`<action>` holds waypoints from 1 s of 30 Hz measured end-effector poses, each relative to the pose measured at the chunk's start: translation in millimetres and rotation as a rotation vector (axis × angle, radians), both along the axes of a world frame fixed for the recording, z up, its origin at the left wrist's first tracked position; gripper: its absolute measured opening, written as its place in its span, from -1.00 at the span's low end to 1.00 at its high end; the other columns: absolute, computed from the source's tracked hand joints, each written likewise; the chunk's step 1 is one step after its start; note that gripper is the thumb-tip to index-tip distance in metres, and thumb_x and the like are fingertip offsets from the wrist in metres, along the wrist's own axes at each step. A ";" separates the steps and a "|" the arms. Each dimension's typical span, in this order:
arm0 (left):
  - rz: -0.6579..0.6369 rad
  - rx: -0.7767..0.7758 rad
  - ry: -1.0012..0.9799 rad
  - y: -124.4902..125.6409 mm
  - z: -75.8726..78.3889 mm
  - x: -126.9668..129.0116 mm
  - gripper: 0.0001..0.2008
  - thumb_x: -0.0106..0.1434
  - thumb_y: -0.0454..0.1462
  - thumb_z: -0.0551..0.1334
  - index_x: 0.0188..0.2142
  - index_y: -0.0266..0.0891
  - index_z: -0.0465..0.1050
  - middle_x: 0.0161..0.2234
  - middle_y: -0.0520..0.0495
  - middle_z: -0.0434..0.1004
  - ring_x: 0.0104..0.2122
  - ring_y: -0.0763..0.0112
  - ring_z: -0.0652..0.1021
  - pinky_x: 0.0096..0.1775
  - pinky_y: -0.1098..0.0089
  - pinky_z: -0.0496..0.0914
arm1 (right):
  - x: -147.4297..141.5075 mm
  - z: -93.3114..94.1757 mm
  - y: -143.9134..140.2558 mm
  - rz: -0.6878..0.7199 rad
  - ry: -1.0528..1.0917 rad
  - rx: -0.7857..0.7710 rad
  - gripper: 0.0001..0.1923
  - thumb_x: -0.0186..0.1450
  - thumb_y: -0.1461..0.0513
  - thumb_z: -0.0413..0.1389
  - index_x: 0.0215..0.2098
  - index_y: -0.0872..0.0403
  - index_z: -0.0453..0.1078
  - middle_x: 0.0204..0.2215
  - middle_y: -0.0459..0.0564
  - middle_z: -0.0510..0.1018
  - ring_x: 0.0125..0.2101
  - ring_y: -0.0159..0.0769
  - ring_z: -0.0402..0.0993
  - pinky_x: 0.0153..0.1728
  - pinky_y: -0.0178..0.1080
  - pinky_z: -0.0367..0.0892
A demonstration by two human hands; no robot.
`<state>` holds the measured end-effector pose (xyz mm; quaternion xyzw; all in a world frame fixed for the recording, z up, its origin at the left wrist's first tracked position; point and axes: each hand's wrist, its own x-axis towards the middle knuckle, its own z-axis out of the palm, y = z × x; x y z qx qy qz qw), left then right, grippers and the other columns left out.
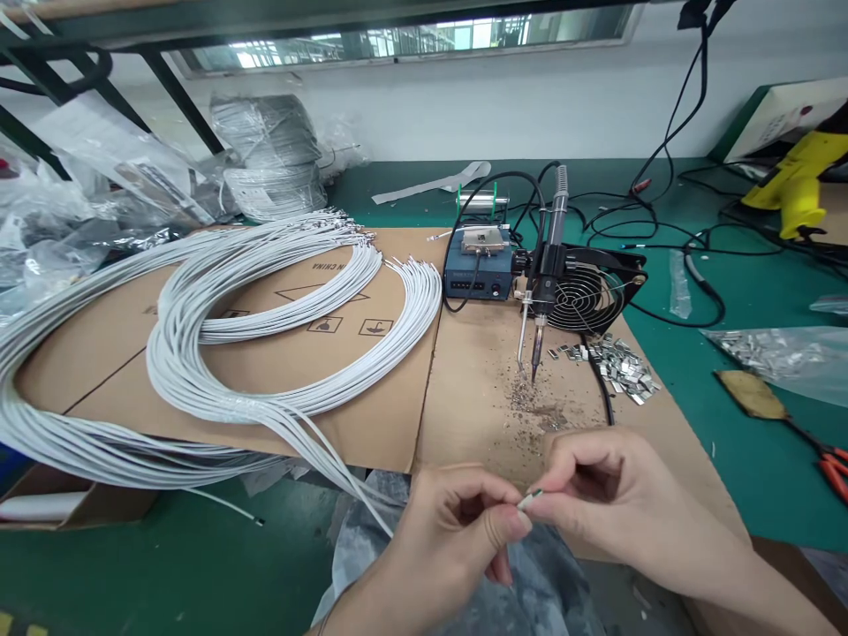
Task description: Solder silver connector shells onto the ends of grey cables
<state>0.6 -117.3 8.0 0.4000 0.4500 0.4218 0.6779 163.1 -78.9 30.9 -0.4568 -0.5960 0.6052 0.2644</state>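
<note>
Mottled grey-blue clothing (547, 587) over the lap; bare forearms (719, 565).

Cool, even light fills the scene, leaving the tan cardboard sheet (464, 380) and green desk (689, 397) clearly lit. The long, narrow glass window (477, 35) is brightest, its panes partly washed out to white. Glare streaks the clear plastic wrap on the grey roll (268, 141), and glints dot the pile of small silvery metal pieces (623, 369). Shadows are soft; the dark green floor (199, 574) looks dimmer. Wide-angle stretching shows towards the edges. Fine detail on the small pale piece (528, 501) between the hands (457, 530) is indistinct.
</note>
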 end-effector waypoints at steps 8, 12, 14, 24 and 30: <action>0.067 -0.052 -0.139 2.8 -9.5 5.6 -0.64 -0.04 -0.05 0.34 -0.59 -0.34 0.38 -0.76 0.05 0.35 -0.77 0.56 0.38 -0.68 0.57 0.27 | -21.3 -21.9 -17.8 -0.295 0.452 -0.151 -0.77 0.05 0.20 0.28 -0.60 0.07 0.31 -0.70 -0.14 0.45 -0.66 -0.35 0.38 -0.60 -0.31 0.28; 0.078 -0.035 -0.091 1.6 -10.5 3.4 -0.67 -0.01 -0.08 0.34 -0.58 -0.34 0.40 -0.76 0.06 0.35 -0.77 0.58 0.37 -0.66 0.58 0.28 | -17.4 -19.2 -13.5 -0.224 0.337 -0.091 -0.78 0.08 0.21 0.25 -0.59 0.09 0.31 -0.68 -0.14 0.41 -0.65 -0.42 0.31 -0.63 -0.38 0.20; 0.063 -0.020 -0.037 0.9 -8.3 1.0 -0.70 0.00 -0.11 0.34 -0.57 -0.34 0.42 -0.76 0.07 0.34 -0.76 0.59 0.37 -0.65 0.58 0.28 | -10.9 -13.4 -8.8 -0.143 0.208 -0.041 -0.81 0.07 0.26 0.25 -0.60 0.10 0.33 -0.72 -0.21 0.30 -0.69 -0.50 0.17 -0.68 -0.42 0.07; 0.065 -0.054 -0.117 -0.5 -2.8 5.1 -0.66 -0.02 -0.08 0.34 -0.59 -0.34 0.39 -0.77 0.06 0.34 -0.76 0.60 0.37 -0.64 0.59 0.27 | -22.6 -12.2 -17.9 -0.310 0.310 0.078 -0.79 0.04 0.28 0.26 -0.67 0.09 0.34 -0.72 -0.17 0.26 -0.67 -0.45 0.12 -0.67 -0.35 0.01; 0.022 -0.084 -0.434 -4.1 -14.8 -5.1 -0.75 0.06 -0.18 0.32 -0.55 -0.35 0.43 -0.66 0.02 0.44 -0.78 0.60 0.43 -0.73 0.66 0.22 | -6.4 -16.3 -14.4 -0.515 0.820 -0.045 -0.72 0.12 0.22 0.22 -0.66 0.04 0.24 -0.73 -0.24 0.04 -0.71 -0.47 -0.07 -0.71 -0.38 0.02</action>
